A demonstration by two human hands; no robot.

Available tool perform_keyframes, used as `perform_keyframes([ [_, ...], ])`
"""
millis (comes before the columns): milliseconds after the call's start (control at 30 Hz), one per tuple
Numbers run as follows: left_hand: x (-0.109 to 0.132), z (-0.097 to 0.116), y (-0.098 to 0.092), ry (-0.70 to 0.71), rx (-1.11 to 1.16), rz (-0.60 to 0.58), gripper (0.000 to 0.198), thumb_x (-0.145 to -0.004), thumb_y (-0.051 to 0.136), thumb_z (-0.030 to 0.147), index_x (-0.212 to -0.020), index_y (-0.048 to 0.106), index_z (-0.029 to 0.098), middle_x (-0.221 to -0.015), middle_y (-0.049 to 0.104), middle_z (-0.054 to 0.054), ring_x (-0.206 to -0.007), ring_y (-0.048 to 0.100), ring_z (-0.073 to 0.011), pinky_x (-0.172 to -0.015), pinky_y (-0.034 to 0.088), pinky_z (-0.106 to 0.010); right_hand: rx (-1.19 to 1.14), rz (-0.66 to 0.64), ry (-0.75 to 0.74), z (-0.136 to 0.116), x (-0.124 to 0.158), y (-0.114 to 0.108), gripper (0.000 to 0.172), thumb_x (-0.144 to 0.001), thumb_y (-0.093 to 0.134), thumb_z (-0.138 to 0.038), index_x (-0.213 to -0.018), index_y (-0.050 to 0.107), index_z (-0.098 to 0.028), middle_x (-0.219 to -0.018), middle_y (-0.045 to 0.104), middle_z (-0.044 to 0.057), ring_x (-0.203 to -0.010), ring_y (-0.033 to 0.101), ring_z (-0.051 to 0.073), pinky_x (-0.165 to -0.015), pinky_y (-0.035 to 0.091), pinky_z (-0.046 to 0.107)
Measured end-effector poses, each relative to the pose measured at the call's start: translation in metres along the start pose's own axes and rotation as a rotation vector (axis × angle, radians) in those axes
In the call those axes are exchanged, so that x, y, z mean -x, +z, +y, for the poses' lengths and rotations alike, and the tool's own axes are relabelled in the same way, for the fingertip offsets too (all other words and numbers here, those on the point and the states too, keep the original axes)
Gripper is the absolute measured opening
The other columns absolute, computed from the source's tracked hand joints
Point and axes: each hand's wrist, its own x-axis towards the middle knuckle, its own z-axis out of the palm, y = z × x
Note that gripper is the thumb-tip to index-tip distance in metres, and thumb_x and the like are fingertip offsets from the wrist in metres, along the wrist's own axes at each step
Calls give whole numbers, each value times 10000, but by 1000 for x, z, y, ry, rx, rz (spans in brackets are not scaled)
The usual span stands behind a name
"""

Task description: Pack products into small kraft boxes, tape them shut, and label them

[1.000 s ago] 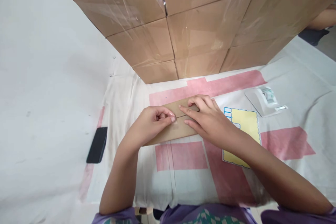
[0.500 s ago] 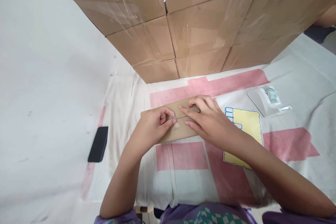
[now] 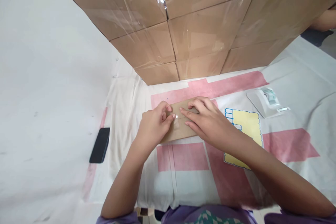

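A flat brown cardboard piece (image 3: pixel 183 132) with a seam along its middle lies on the cloth-covered table. My left hand (image 3: pixel 155 121) is at its left part, with thumb and index finger bent together near a small shiny bit of clear tape (image 3: pixel 176 124); whether the fingertips grip the tape is too small to tell. My right hand (image 3: pixel 207 115) rests on the right part of the cardboard, its fingers apart and pressing near the seam.
Cardboard boxes (image 3: pixel 202 42) wrapped in clear film stand behind the hands. A phone (image 3: pixel 99 145) lies at the left. On the right are a yellow sheet (image 3: pixel 248 122) and a white tape dispenser (image 3: pixel 265 101). Another person's arm (image 3: pixel 324 20) shows at the far right.
My left hand has shifted slightly up and its fingers have moved a little off the tape, which shows more. My right hand stays in place. The view has shifted slightly.
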Motion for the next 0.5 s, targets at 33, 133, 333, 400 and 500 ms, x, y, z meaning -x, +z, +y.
perform_keyframes([
  [33, 3, 0, 4, 2, -28, 47, 66, -921, 560, 322, -912, 545, 258, -562, 490, 88, -559, 499, -142, -610, 314, -261, -1, -3, 6, -1, 0, 0, 372, -1012, 531, -269, -1347, 652, -163, -1237, 585, 166, -1229, 463, 325, -982, 470, 496],
  [133, 9, -2, 16, -8, -127, 172, 132, -961, 513, 351, -922, 599, 258, -575, 531, 62, -564, 514, -157, -579, 284, -267, -8, -5, 17, -2, 0, -1, 372, -1013, 527, -269, -1349, 654, -172, -1233, 584, 163, -1220, 467, 326, -973, 474, 497],
  [333, 22, -11, 29, 46, -226, 280, 254, -962, 553, 416, -1121, 688, 270, -612, 603, 34, -564, 558, -164, -546, 268, -261, -44, 8, 21, -2, 1, -2, 378, -1024, 514, -289, -1362, 644, -180, -1229, 589, 156, -1218, 471, 314, -966, 479, 481],
  [400, 28, -13, 31, 64, -240, 286, 288, -960, 565, 417, -1187, 663, 268, -622, 607, 43, -544, 555, -152, -532, 264, -254, -48, 9, 24, -1, 1, -2, 368, -1024, 514, -287, -1352, 651, -191, -1232, 589, 152, -1220, 472, 314, -965, 478, 482],
  [500, 33, -17, 35, 140, -297, 318, 265, -989, 527, 407, -1154, 684, 271, -743, 689, 24, -573, 589, -132, -531, 289, -252, -50, 15, 28, -1, 1, -1, 352, -1017, 530, -286, -1336, 662, -213, -1233, 589, 144, -1223, 473, 315, -962, 479, 484],
])
